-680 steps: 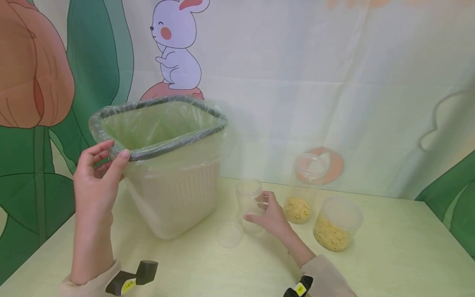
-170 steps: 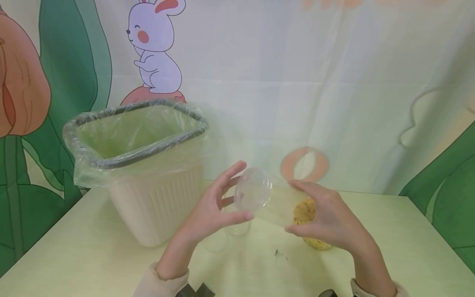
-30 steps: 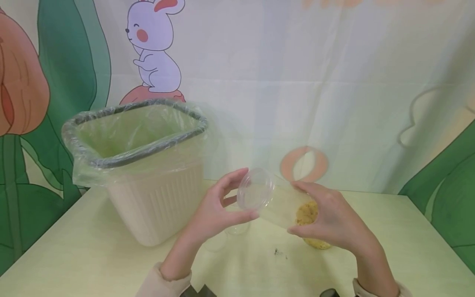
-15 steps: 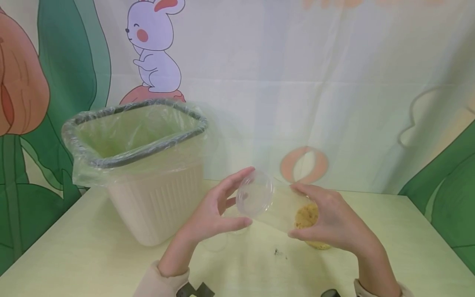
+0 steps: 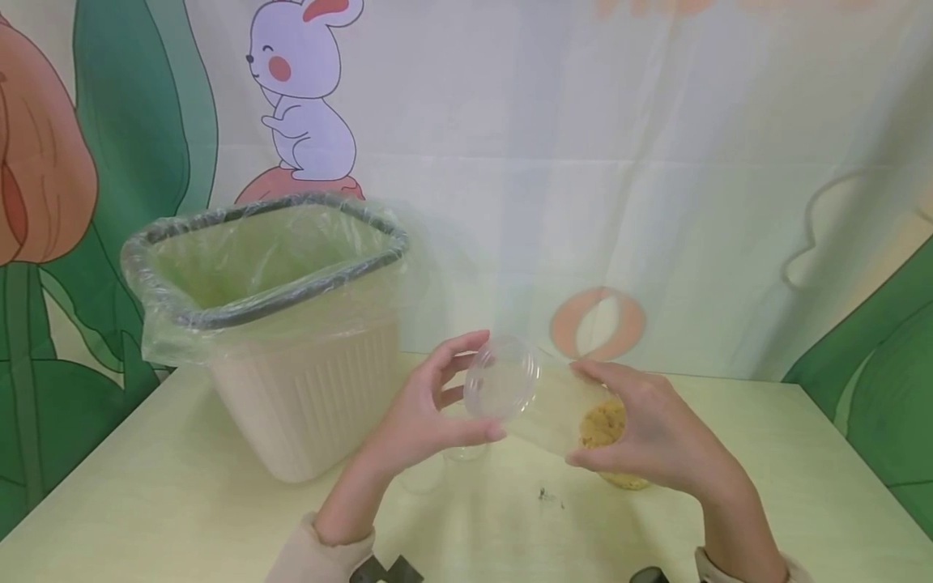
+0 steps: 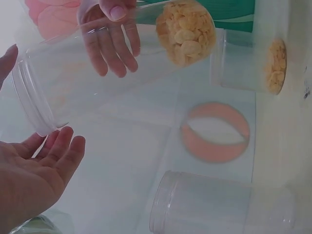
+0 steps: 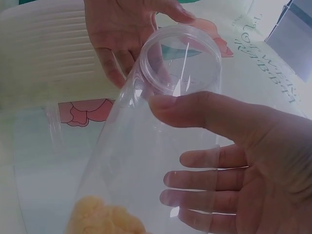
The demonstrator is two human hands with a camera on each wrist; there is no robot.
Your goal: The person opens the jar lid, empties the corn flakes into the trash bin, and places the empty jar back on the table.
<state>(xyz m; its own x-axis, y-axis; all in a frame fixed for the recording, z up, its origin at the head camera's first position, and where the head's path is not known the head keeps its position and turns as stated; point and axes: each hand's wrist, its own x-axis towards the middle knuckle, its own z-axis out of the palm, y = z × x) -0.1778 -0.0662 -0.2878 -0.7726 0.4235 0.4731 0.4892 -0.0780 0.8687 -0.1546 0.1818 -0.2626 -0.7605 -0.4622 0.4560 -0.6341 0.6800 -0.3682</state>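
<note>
Clear plastic jar (image 5: 554, 403), yellow flakes (image 6: 185, 33) at base, held tilted: right hand (image 5: 652, 427) grips body; left hand (image 5: 426, 414) pinches rim, thumb opposite fingers.

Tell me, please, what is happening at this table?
A person holds a tall clear jar tilted above the table, the left hand at its mouth end and the right hand around its body. Yellow flakes lie at its lower end. A wider jar with flakes and another clear jar stand on the table, beside a bag-lined bin.
</note>
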